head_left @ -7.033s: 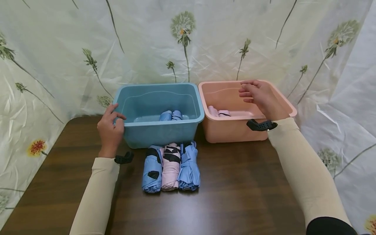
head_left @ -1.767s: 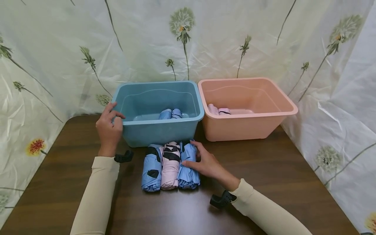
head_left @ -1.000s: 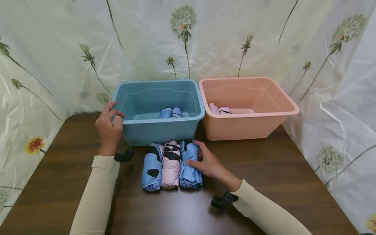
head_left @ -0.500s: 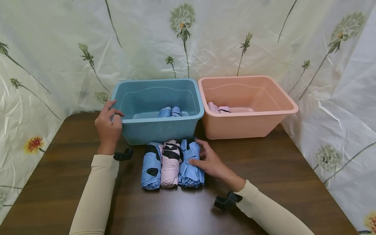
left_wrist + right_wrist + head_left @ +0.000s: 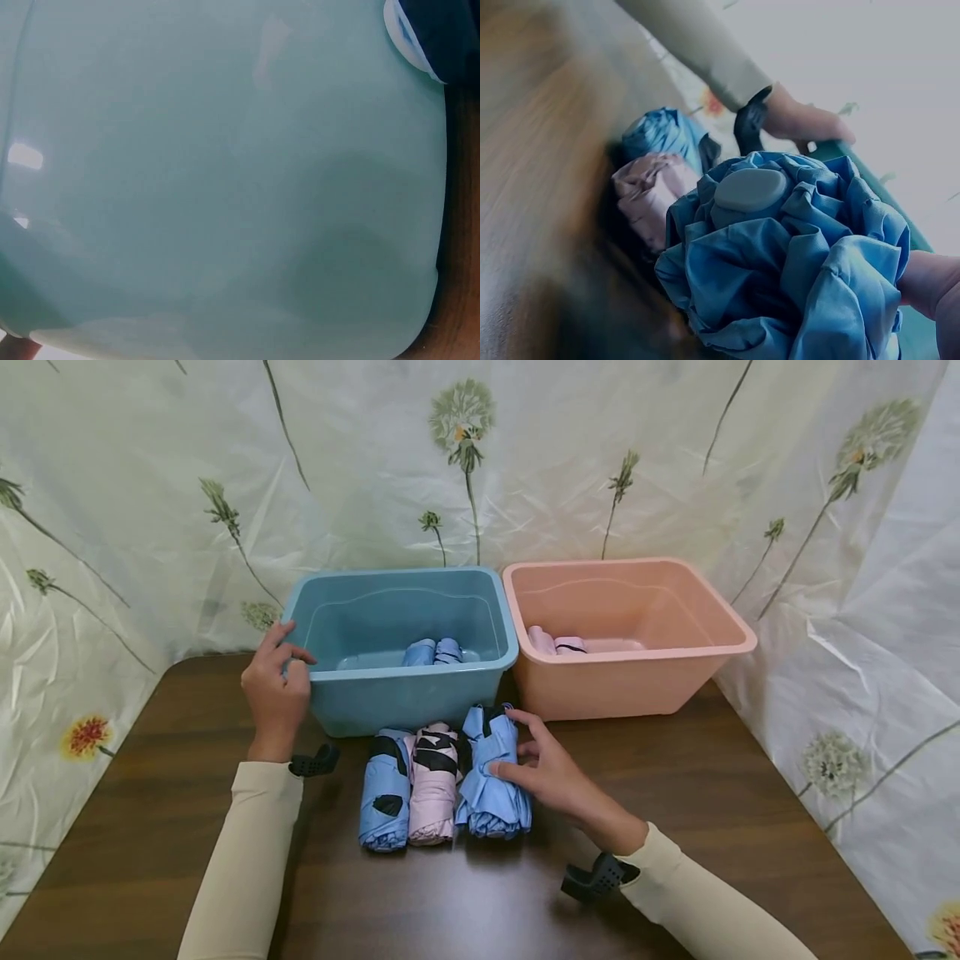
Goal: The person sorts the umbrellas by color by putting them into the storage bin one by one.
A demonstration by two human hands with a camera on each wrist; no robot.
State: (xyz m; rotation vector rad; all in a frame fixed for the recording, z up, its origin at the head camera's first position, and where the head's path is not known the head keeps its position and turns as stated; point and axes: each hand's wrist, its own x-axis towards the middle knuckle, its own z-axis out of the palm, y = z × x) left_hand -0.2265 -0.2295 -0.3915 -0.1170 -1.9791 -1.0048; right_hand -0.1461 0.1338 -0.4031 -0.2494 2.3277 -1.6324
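My right hand (image 5: 558, 777) grips a blue folding umbrella (image 5: 493, 806), thumb on its near side and fingers at its far side. In the right wrist view this umbrella (image 5: 787, 262) shows its gathered end and a pale rounded tip. Beside it on the table lie a pink folding umbrella (image 5: 432, 806) with black patches and another blue folding umbrella (image 5: 382, 822). My left hand (image 5: 276, 693) holds the left rim of the blue bin (image 5: 408, 702). That bin's wall (image 5: 225, 172) fills most of the left wrist view.
Inside the blue bin lie two rolled blue umbrellas (image 5: 419, 652). A peach bin (image 5: 600, 687) stands against it on the right, with two rolled pink umbrellas (image 5: 542, 641) inside. Behind the brown table (image 5: 675, 793) hangs a floral sheet (image 5: 360, 468).
My right hand has come down from above the peach bin to the rightmost blue umbrella. That umbrella has shifted right, away from the pink one, and seems slightly raised. My left hand stays put.
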